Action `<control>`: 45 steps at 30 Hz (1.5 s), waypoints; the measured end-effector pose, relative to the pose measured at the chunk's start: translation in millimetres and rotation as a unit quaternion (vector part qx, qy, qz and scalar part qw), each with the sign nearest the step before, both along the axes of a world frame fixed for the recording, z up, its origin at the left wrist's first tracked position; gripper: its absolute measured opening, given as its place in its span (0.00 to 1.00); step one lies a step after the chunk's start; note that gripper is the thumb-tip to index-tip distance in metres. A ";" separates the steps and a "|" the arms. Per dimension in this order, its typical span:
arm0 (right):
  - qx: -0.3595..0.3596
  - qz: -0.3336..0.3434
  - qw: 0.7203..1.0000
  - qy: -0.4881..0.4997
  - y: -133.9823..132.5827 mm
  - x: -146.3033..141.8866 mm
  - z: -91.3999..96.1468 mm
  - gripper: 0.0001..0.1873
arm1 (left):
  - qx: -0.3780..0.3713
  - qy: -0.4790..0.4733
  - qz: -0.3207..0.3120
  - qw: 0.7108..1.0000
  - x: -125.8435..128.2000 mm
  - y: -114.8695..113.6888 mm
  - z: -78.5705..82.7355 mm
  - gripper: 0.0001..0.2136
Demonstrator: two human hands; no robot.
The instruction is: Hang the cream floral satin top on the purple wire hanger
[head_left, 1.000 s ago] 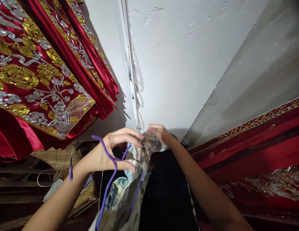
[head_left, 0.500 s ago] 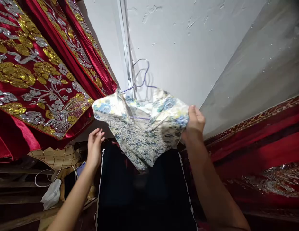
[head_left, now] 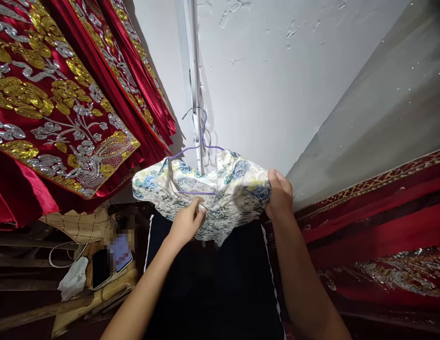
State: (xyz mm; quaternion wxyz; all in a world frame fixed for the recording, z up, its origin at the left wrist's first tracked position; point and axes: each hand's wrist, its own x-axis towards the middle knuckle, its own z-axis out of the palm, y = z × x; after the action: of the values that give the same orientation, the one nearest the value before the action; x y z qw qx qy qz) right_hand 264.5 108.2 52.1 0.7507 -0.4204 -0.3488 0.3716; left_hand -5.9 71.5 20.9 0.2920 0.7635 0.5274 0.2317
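A short-sleeved blouse (head_left: 241, 193) with a white, blue and yellow floral print hangs in front of me on a purple wire hanger (head_left: 204, 130). Its V neckline falls open, and the hanger's lower bar shows across it. On the right, my right hand (head_left: 280, 194) is closed around the sleeve end, thumb on top and the other fingers mostly hidden. My left hand (head_left: 187, 218) is at the blouse's front, just below the neckline. Its thumb and index finger are slightly apart against the fabric.
Red garments with gold and silver sequins (head_left: 74, 108) hang at the upper left. More red embroidered cloth (head_left: 383, 236) lies along the right. Behind is a white wall (head_left: 262, 94) with a metal strip. Phones (head_left: 102, 269) and a white plastic bag (head_left: 73, 278) rest on wood at lower left.
My left hand has moved right and inward, from beside the blouse to its front. The blouse and hanger sit lower in view, and my right hand still grips the sleeve.
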 end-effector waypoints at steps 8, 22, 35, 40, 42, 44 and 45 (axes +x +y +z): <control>-0.003 -0.039 0.996 -0.077 10.1 -3.2 -15.4 0.20 | -0.022 0.046 -0.040 0.998 13.7 -23.8 -32.2 0.16; -0.072 0.126 0.951 -0.273 -62.6 -52.4 -104.6 0.05 | -0.121 -0.218 -0.055 0.967 33.4 -46.4 -44.1 0.15; -0.094 0.181 0.928 -0.312 -48.2 -99.1 -124.5 0.09 | -0.128 -0.518 0.025 0.845 41.9 -6.0 24.5 0.12; -0.115 0.166 0.917 -0.344 -31.0 -98.4 -142.7 0.14 | -0.045 -0.566 -0.005 0.823 37.7 23.4 89.4 0.14; -0.112 0.174 0.913 -0.351 -24.0 -97.5 -142.7 0.14 | -0.017 -0.570 -0.028 0.821 39.3 27.6 108.2 0.14; -0.112 0.191 0.907 -0.359 -19.2 -95.8 -141.4 0.14 | 0.012 -0.568 -0.045 0.822 41.3 27.6 119.7 0.13; -0.112 0.203 0.903 -0.363 -17.8 -94.3 -140.4 0.14 | 0.025 -0.565 -0.049 0.823 41.7 26.8 123.0 0.13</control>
State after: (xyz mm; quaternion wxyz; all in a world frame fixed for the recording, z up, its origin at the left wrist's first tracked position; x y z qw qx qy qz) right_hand 170.3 90.5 -88.3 0.4284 -0.5279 -0.6305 0.3745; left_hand 35.8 98.3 143.9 0.5308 0.5309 0.2257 0.6208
